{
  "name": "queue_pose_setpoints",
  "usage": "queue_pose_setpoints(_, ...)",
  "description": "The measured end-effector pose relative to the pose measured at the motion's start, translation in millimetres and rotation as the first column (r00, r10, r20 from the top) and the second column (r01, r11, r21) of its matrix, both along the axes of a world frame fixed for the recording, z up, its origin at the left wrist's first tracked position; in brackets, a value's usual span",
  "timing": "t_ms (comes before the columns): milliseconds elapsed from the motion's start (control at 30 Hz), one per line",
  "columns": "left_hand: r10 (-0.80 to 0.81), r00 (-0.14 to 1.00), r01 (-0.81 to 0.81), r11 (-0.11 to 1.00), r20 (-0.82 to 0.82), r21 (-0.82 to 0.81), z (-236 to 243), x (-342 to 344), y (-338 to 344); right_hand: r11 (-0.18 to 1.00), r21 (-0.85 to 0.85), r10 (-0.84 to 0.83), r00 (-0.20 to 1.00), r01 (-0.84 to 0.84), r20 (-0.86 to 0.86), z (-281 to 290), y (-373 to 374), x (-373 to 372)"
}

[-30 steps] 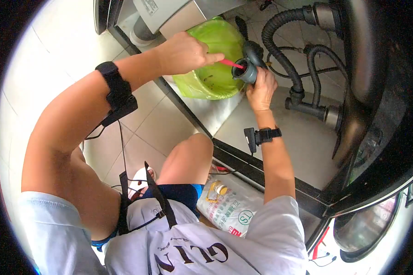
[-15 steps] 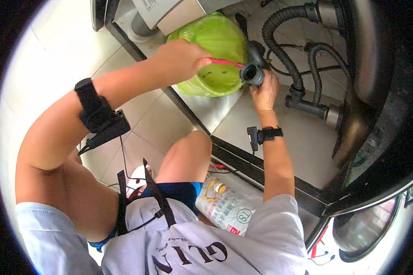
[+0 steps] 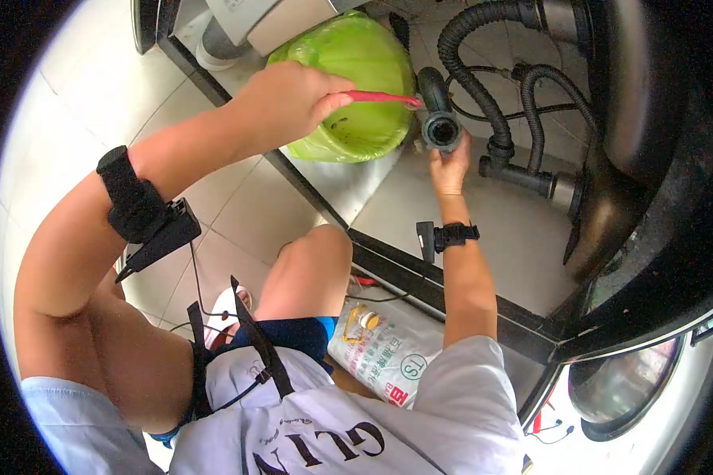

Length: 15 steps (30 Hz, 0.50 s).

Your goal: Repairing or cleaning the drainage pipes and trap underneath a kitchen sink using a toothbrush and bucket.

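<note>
My left hand is closed round the end of a slim red toothbrush, which points right. Its small head lies just beside the grey drain trap, at the upper left of the round opening. Below that opening, my right hand grips the trap, with most of the fingers hidden behind it. The trap's mouth faces up toward me, and its curved black part rises behind. Under the brush and left of the trap stands a bin lined with a light green bag; small dark specks lie inside it.
Black corrugated hoses and a horizontal pipe fill the cabinet's right side. The cabinet's dark front edge runs diagonally below my hands. Boxes stand behind the bin. A printed white plastic sack lies by my knee.
The toothbrush head has come away from the pipe's mouth to its upper left. The trap has turned so its opening faces me more directly. The whole view has shifted slightly.
</note>
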<state>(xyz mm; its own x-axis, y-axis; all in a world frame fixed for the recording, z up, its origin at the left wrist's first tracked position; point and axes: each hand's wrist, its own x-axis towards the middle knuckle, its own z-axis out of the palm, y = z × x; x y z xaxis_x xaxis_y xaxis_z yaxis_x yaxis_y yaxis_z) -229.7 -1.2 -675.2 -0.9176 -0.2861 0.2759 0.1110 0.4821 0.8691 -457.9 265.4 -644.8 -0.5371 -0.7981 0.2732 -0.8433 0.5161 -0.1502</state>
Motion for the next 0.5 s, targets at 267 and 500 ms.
queue_pose_setpoints(267, -0.063, 0.992, 0.025, 0.947, -0.111, -0.32, 20, -13, 18, 0.999, -0.046, 0.007, 1.0, -0.006, 0.022, 1, 2, 9)
queue_pose_setpoints(500, -0.164, 0.974, 0.026, 0.767, -0.157, -0.641, 23, -43, 34, 0.994, 0.022, 0.106, 0.994, -0.106, -0.015, 9, -14, 19)
